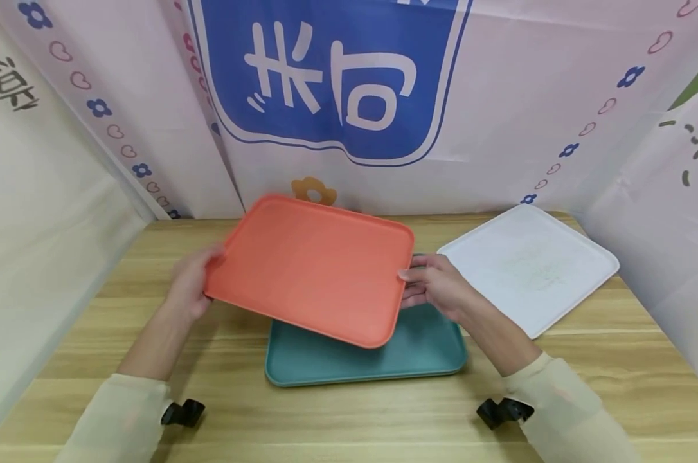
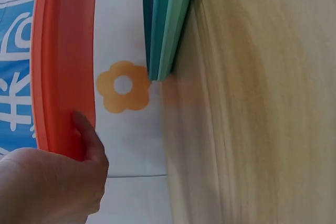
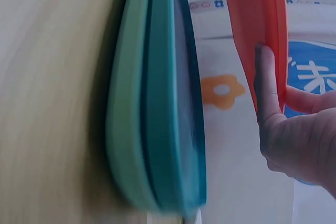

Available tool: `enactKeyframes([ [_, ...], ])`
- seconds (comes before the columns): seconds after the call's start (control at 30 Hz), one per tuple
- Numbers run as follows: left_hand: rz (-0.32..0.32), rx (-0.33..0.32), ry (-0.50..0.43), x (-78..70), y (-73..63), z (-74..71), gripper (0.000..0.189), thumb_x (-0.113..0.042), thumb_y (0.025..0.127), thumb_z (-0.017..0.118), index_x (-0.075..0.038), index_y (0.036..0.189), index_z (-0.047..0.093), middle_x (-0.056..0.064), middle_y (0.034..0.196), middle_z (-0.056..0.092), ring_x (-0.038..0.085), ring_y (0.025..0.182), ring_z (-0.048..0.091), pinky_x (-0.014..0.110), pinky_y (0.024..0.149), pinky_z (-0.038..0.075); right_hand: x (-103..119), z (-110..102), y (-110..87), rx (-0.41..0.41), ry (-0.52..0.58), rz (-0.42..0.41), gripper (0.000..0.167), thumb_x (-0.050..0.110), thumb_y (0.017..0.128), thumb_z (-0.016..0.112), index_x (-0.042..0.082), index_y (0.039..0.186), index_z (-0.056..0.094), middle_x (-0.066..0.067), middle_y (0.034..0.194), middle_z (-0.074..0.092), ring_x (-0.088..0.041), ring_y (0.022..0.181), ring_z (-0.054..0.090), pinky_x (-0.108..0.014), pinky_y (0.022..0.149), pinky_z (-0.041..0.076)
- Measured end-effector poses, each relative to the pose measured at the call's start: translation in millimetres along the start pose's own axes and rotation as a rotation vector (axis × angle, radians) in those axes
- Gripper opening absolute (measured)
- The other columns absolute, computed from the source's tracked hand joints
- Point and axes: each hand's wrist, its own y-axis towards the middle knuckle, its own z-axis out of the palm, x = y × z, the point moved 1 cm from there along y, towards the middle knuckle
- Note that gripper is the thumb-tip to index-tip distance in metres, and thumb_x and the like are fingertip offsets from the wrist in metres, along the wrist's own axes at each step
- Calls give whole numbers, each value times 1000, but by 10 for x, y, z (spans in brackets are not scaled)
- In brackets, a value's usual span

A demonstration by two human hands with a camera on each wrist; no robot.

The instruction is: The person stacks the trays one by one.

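A red-orange tray [image 1: 314,267] is held up in the air, its left side higher over the table and its surface tilted in the head view. My left hand [image 1: 189,280] grips its left edge, fingers beneath it. On the opposite edge, my right hand [image 1: 438,283] pinches the rim between thumb and fingers. Below it lies a teal tray [image 1: 349,366], partly covered from the head view. The right wrist view shows that teal tray [image 3: 163,129] stacked on a pale green tray [image 3: 126,129], with a gap between this stack and the red-orange tray [image 3: 257,19].
A white tray [image 1: 534,263] with faint marks on its surface lies on the wooden table [image 1: 227,418] at the right. Printed cloth [image 1: 488,128] hangs behind the table and along both sides. Each sleeve carries a black wrist mount [image 1: 182,413].
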Motion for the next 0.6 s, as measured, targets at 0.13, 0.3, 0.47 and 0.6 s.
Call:
enactKeyframes([
  [0.13, -36, 35, 185, 70, 41, 6, 8, -14, 106, 59, -16, 103, 67, -9, 90, 71, 6, 79, 69, 24, 69, 62, 5, -124, -61, -8, -40, 37, 33, 0, 103, 54, -20, 129, 50, -8, 85, 76, -18, 72, 76, -36, 74, 65],
  [0.3, -70, 35, 348, 122, 66, 32, 19, -21, 105, 62, -13, 122, 57, -9, 96, 68, 7, 82, 69, 26, 73, 63, 11, -228, -105, -3, -73, 59, 35, 1, 102, 54, -20, 130, 48, -7, 84, 75, -16, 69, 75, -35, 72, 65],
  [0.47, -49, 57, 415, 135, 72, 104, 46, -22, 105, 62, -4, 144, 48, -9, 101, 66, 6, 85, 70, 27, 76, 63, 27, -292, -127, -5, -92, 69, 38, 2, 103, 54, -20, 133, 48, -6, 85, 75, -16, 69, 75, -35, 71, 65],
  [0.6, -41, 68, 459, 138, 66, 155, 55, -23, 105, 62, 0, 150, 42, -6, 103, 65, 6, 86, 70, 28, 77, 63, 43, -324, -141, -6, -97, 86, 39, 2, 103, 53, -20, 135, 47, -6, 85, 75, -16, 70, 75, -35, 71, 65],
])
